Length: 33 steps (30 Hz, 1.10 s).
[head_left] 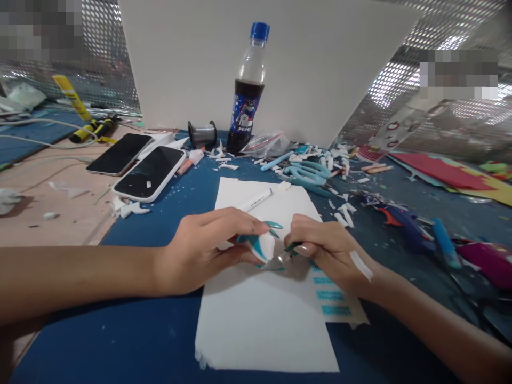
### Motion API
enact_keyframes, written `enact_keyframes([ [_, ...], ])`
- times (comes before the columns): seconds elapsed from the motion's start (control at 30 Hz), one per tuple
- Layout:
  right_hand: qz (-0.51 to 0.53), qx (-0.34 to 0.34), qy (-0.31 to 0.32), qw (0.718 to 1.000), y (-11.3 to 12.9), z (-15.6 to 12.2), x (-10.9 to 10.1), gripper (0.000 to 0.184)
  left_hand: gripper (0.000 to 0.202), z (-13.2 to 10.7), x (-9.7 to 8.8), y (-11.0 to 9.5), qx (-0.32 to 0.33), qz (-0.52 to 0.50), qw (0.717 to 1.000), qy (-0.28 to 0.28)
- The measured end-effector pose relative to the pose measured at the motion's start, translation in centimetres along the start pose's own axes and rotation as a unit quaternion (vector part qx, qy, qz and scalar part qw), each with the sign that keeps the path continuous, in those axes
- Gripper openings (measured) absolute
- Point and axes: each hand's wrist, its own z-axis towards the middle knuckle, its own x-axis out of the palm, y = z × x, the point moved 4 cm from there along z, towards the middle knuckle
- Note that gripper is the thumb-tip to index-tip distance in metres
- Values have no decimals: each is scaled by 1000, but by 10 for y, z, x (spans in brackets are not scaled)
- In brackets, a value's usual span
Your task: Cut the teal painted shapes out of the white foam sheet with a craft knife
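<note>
My left hand (pixel 216 242) is closed round a small white and teal piece (pixel 262 246) that looks like foam or card. The fingers hide much of it. In my right hand (pixel 320 242), a small craft knife (pixel 276 262) with a dark green handle is pinched, its metal blade against the lower edge of the piece. Both hands are above a white board (pixel 264 320) lying on the blue mat. A white pen (pixel 258 199) rests on the board just beyond my fingers. Under my right wrist lies a sheet with teal printed strips (pixel 331 295).
Behind the board stands a Pepsi bottle (pixel 246 98), beside a wire spool (pixel 202 134). Light blue scissors (pixel 306 173) lie among white scraps. Two phones (pixel 150 173) are at the left. A glue gun (pixel 408 226) and coloured paper (pixel 444 170) lie at the right.
</note>
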Motion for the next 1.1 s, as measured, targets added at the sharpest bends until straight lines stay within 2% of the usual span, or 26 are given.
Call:
enact_keyframes([
  [0.27,-16,4,6,1000,2,3,1,38,14,1,1,-1,16,-2,1000,-9],
  [0.73,-45,39,-37,998,6,3,6,45,7,3,1,0,13,23,1000,-12],
  [0.93,-47,29,-51,997,6,3,11,43,11,1,2,0,12,33,999,-6],
  [1.1,-44,26,-41,998,5,3,7,41,15,-1,1,1,2,36,999,2],
])
